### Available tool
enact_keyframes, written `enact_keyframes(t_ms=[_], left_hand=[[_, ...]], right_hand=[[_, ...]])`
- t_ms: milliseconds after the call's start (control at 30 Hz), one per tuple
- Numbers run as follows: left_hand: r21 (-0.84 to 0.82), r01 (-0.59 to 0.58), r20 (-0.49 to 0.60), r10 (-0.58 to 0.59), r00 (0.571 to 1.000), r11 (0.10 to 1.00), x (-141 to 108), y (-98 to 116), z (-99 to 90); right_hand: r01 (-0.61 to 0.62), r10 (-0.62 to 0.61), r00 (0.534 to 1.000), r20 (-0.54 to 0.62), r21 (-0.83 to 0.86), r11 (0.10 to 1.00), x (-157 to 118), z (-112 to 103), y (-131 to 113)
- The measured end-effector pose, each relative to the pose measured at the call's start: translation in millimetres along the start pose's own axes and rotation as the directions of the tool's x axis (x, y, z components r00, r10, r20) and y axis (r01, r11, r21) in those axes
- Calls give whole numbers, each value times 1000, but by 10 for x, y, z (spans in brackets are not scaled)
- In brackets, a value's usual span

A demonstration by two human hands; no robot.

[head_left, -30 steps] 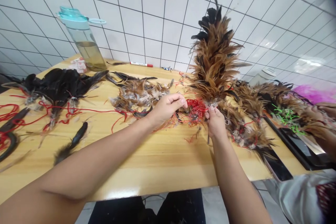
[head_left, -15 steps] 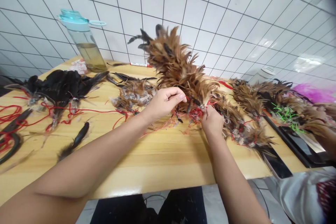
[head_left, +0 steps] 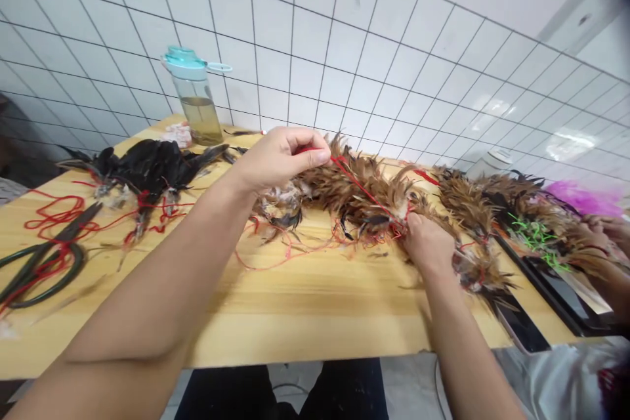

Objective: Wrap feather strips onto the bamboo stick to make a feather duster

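My left hand (head_left: pixel 290 156) is closed in a pinch on a red string (head_left: pixel 361 189), which runs taut down to the right. At its other end my right hand (head_left: pixel 427 244) grips the bound base of a brown feather bundle (head_left: pixel 344 177). The bundle lies low over the table, its feathers reaching left behind my left hand. Red string wraps the base beside my right fingers. Loose red thread and small feather scraps lie below it on the wooden table (head_left: pixel 295 321).
Black feathers (head_left: pixel 157 164) and scissors (head_left: pixel 44 262) tangled in red string lie left. A bottle (head_left: pixel 199 102) stands behind. At right are more brown feathers (head_left: pixel 465 193), green ties (head_left: pixel 534 233), a phone (head_left: pixel 522 321), a tablet (head_left: pixel 561 292) and another person's hands (head_left: pixel 608 233).
The feather bundle has tipped down from its raised position. My left hand has moved up and left, drawing the red string out; my right hand still grips the base, slightly lower and further right.
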State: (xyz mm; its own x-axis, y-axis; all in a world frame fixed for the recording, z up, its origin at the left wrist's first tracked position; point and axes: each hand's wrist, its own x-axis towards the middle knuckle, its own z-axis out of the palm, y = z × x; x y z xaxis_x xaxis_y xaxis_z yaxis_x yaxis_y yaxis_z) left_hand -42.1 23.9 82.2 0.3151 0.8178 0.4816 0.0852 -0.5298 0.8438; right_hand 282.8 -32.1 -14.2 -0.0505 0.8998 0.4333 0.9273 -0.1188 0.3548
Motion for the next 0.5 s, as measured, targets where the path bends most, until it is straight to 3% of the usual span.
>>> enact_keyframes(t_ms=[200,367,433,500], left_hand=[[-105,-44,-187,24,982,993,13,72,-344],[-174,-17,-175,-14,984,985,37,-2,-481],[-170,19,-210,-54,976,985,67,-69,-502],[-176,41,-240,-83,967,984,105,-146,-510]], right_hand=[[182,-187,982,-25,-135,974,-101,-418,544],[283,-297,954,-49,-184,941,-244,-870,797],[306,-314,948,-58,-117,945,-293,-1015,839],[253,-242,962,-127,75,965,-317,-1127,884]])
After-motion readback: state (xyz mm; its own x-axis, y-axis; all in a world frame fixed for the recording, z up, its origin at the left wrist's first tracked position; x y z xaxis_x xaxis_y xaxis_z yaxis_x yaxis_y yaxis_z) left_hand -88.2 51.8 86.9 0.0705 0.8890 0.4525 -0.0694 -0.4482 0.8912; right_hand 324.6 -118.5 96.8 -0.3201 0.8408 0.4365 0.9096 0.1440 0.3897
